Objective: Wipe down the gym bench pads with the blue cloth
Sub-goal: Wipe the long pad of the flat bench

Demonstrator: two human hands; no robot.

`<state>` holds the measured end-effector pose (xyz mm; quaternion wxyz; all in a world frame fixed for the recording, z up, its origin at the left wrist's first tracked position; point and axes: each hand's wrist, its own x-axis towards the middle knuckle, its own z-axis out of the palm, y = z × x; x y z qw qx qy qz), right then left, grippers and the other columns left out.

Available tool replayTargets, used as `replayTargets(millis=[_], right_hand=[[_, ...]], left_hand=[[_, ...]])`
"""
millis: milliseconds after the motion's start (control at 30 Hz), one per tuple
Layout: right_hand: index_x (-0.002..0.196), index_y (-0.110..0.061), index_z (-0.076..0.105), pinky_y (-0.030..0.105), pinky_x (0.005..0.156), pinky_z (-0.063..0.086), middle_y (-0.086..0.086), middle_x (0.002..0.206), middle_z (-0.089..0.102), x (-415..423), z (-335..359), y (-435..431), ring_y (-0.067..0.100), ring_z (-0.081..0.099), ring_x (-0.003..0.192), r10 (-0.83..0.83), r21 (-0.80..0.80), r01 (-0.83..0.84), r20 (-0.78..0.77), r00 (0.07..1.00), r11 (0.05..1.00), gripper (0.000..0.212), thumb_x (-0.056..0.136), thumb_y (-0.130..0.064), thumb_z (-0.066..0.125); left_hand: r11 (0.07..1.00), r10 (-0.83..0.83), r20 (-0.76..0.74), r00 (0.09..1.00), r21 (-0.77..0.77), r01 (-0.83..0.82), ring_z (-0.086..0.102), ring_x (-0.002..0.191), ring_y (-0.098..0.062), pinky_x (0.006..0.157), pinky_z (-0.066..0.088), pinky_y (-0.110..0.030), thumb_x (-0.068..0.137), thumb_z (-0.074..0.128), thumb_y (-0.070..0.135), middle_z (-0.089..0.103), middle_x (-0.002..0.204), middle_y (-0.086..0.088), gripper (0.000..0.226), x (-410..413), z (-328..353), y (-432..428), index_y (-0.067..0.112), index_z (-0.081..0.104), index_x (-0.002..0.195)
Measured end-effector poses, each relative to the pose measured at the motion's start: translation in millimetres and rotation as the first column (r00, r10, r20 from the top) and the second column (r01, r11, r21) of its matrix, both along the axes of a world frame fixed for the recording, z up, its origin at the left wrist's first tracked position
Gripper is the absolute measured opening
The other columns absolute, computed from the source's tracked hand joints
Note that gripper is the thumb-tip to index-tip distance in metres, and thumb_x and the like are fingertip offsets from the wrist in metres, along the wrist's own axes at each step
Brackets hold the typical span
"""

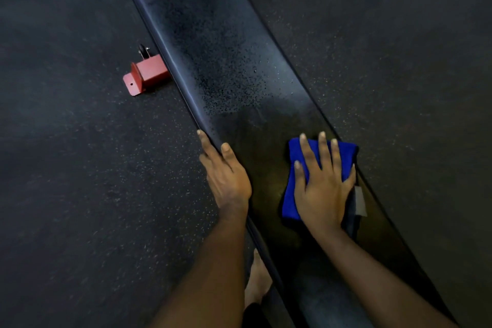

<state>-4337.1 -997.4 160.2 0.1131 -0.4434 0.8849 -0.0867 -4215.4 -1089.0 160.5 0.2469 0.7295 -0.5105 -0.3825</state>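
A long black bench pad (pixel 229 42) runs diagonally from the top centre down to the bottom right. Fine spray droplets cover its upper middle part; the nearer part looks smeared and dull. A folded blue cloth (pixel 295 181) lies flat on the pad near its right edge. My right hand (pixel 323 186) presses on the cloth with fingers spread. My left hand (pixel 227 170) grips the pad's left edge, thumb on top and fingers curled over the side.
A red steel bench foot (pixel 145 74) with a small black wheel (pixel 142 51) sticks out from under the pad at the left. Dark speckled rubber floor (pixel 80 168) lies on both sides. A bare foot (pixel 257 282) stands beside the pad's left edge.
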Motion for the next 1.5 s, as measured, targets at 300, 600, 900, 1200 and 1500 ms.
replayTargets(millis=[300, 600, 900, 1200, 1500], right_hand=[[0.155, -0.029, 0.023, 0.062, 0.114, 0.022, 0.001, 0.163, 0.023, -49, -2, -117, 0.023, 0.017, 0.15, 0.026, -0.067, -0.022, 0.063, 0.998, 0.998, 0.057, 0.102, -0.048, 0.035], [0.153, -0.048, 0.008, 0.076, 0.104, 0.021, 0.017, 0.164, 0.001, -7, 4, -13, 0.045, 0.005, 0.148, -0.317, 0.126, 0.319, -0.037, 0.948, 0.939, 0.067, 0.095, -0.063, 0.038], [0.156, -0.041, 0.004, 0.067, 0.107, 0.024, 0.01, 0.162, 0.022, -28, 4, -143, 0.038, 0.019, 0.146, -0.17, 0.133, 0.174, -0.046, 0.984, 0.976, 0.058, 0.102, -0.053, 0.024], [0.155, -0.04, 0.016, 0.066, 0.104, 0.03, 0.007, 0.162, 0.02, -6, 4, -94, 0.038, 0.021, 0.145, -0.256, 0.095, 0.261, -0.066, 0.964, 0.961, 0.057, 0.101, -0.053, 0.029], [0.155, -0.042, 0.013, 0.065, 0.105, 0.026, 0.008, 0.16, 0.027, -22, 2, -247, 0.038, 0.024, 0.143, -0.146, 0.104, 0.149, -0.038, 0.989, 0.983, 0.055, 0.103, -0.051, 0.026]], left_hand=[[1.0, 0.007, 0.004, 1.0, -0.014, -0.007, 0.052, 0.107, -0.033, 0.081, 0.029, -0.028, 0.105, 0.023, 0.041, 0.038, 0.141, -0.018, 0.056, 0, -2, -1, 0.029, 0.007, 0.158], [0.999, -0.029, -0.028, 0.999, 0.019, 0.029, 0.051, 0.113, -0.036, 0.09, 0.039, -0.038, 0.105, 0.021, 0.043, 0.034, 0.146, -0.017, 0.057, 3, 11, -4, 0.03, 0.004, 0.157], [0.992, -0.114, -0.177, 0.977, 0.035, 0.122, 0.032, 0.142, -0.03, 0.107, 0.025, -0.031, 0.104, 0.016, 0.046, 0.009, 0.164, -0.005, 0.057, 27, 16, -69, 0.033, -0.003, 0.157], [0.964, -0.208, -0.155, 0.966, 0.136, 0.23, 0.026, 0.144, -0.035, 0.115, 0.022, -0.045, 0.102, 0.01, 0.052, 0.002, 0.164, -0.01, 0.061, 37, 19, -141, 0.033, -0.014, 0.154], [0.957, -0.249, -0.167, 0.954, 0.106, 0.268, 0.025, 0.144, -0.034, 0.113, 0.023, -0.043, 0.103, 0.012, 0.047, 0.003, 0.164, -0.012, 0.06, 35, 20, -142, 0.031, -0.016, 0.154]])
